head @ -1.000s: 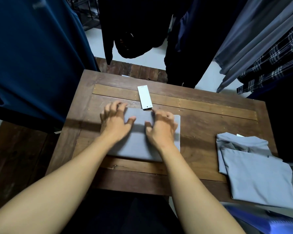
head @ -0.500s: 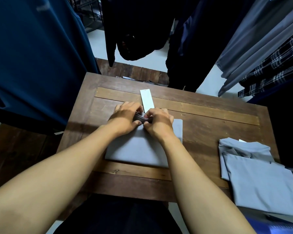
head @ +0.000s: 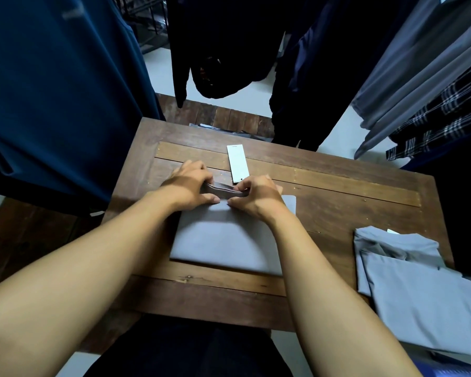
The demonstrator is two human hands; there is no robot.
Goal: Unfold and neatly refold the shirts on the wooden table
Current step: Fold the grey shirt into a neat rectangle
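The folded grey shirt (head: pixel 223 238) lay mid-worktop (head: pixel 324 191), its far edge pinched up by the left hand (head: pixel 191 186) and the right hand (head: pixel 256 198). The cloth was judged soft, light and limp, best gripped through all layers at that edge.

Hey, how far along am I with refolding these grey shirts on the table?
Possibly done: the grey pile at the right edge of the wooden table lies folded, though unevenly, so I can't be sure. In hand: left hand and right hand pinch the far edge of the centre shirt, still folded flat. Left: unfolding and refolding that one, perhaps the pile too.
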